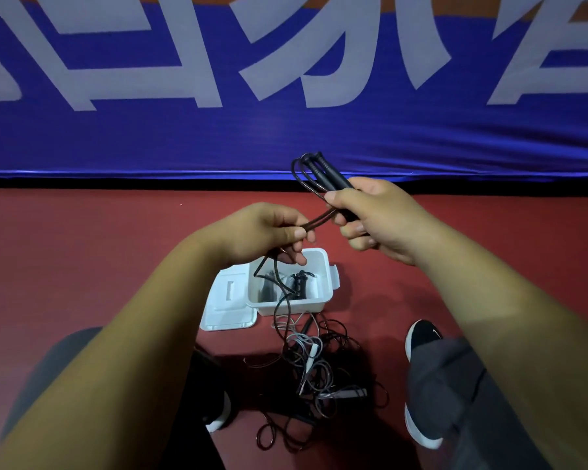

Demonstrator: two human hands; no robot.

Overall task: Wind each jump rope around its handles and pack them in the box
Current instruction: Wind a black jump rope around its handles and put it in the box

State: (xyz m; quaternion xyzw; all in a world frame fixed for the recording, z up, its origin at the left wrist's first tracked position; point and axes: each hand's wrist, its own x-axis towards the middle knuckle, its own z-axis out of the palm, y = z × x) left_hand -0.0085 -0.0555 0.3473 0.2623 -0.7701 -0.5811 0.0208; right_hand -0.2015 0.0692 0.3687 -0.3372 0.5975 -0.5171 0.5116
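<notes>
Two black handles [323,174] lie side by side in the right hand [384,218], its fingers [353,228] curled tight round their lower ends. Just beside them, the left hand [262,232] pinches the dark cord [316,220] between thumb and forefinger. From that pinch the cord drops slack, crosses in front of the open white box [323,266] on the red floor [82,249], and runs down towards the tangle of other ropes [316,368] between the person's shoes.

That tail looks like the trouble to me. If it is caught in the heap, each turn round the handles would drag the pile up. It could also snag the box rim and tip it, spilling the coiled rope [299,283] already inside. A slack left pinch would let the loops near the handle tips spring off. The lid [228,310] lies open beside the box.
</notes>
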